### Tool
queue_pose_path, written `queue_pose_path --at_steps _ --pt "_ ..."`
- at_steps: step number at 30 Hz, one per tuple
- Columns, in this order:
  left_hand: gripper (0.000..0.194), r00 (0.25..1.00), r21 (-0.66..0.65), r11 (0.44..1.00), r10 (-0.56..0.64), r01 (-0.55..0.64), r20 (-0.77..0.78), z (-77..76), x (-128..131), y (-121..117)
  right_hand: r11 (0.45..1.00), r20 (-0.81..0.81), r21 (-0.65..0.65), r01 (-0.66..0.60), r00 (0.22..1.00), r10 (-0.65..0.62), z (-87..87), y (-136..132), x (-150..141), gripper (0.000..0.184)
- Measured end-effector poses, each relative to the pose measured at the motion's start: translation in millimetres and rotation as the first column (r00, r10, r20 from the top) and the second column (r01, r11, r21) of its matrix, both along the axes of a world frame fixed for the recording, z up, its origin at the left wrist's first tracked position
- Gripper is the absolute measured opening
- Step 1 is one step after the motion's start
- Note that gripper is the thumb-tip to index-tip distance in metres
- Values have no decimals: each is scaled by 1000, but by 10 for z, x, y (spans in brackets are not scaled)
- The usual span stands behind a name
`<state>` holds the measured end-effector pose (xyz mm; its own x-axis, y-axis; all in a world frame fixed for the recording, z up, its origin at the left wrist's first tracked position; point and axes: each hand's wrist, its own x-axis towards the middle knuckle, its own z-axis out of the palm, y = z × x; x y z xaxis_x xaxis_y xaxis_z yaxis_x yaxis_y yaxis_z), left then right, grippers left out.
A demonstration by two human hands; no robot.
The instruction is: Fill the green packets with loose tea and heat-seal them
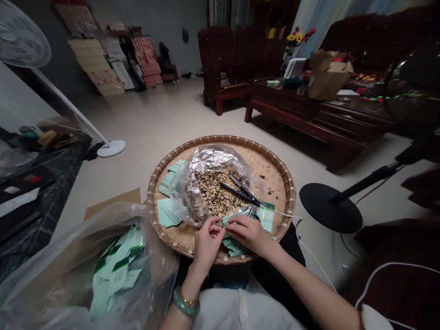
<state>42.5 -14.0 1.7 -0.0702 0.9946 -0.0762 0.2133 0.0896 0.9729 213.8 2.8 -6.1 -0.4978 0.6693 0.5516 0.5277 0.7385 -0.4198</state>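
Fingers of L hand (pixel 206 238) & R hand (pixel 249 231) curled narrow, tips nearly meeting at a pale-green sachet (pixel 225 220); can't tell who's gripping. Sachet's at near side of open bag (pixel 220 158) w/ dry mix (pixel 209 192), on woven tray (pixel 150 197). Prob. opening/filling step; next move calls for steady mouth.
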Motion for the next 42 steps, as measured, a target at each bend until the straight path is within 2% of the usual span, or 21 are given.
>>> queue_pose_path --at_steps 3,12,17,20,22,26,28,30,33,35,36,39,42 --pt "30 1000 0 1000 -10 10 -5 7 -4 0 999 -14 -34 10 1000 -11 29 14 -16 21" --pt "30 1000 11 1000 1 -1 -4 -9 -8 11 997 -13 78 10 1000 -9 35 -4 -15 18" --pt "30 999 -3 1000 -17 17 -41 -7 -10 14 998 -50 64 20 999 -17 20 1 -19 14" --pt "31 993 24 998 -55 57 -103 11 -45 5 999 -125 -17 -42 991 40 73 5 -2 12" --pt "33 982 122 988 -75 97 -171 35 -86 0 992 -214 -117 -47 977 21 148 5 24 10" --pt "30 970 309 940 -71 143 -235 96 -152 -2 930 -411 -364 50 888 -208 285 -1 68 10" --pt "23 978 316 938 -85 143 -192 128 -146 -6 883 -507 -470 23 811 -291 301 -10 56 12" --pt "22 987 271 951 -129 152 -99 161 -111 -16 847 -581 -531 -32 741 -336 280 -25 18 13" --pt "38 979 124 983 -152 136 136 208 -44 -43 842 -622 -536 -54 699 -351 232 -49 -53 23" --pt "49 959 51 990 -137 128 247 226 -14 -60 868 -603 -496 -12 724 -334 225 -57 -83 32" --pt "49 957 40 990 -142 137 253 227 -8 -66 886 -580 -464 18 750 -318 234 -57 -91 35" --pt "41 979 85 981 -184 177 84 204 -11 -74 937 -458 -340 75 857 -235 293 -40 -93 38" --pt "34 982 148 974 -157 171 -104 164 -27 -68 971 -337 -211 111 924 -179 350 -10 -87 40"
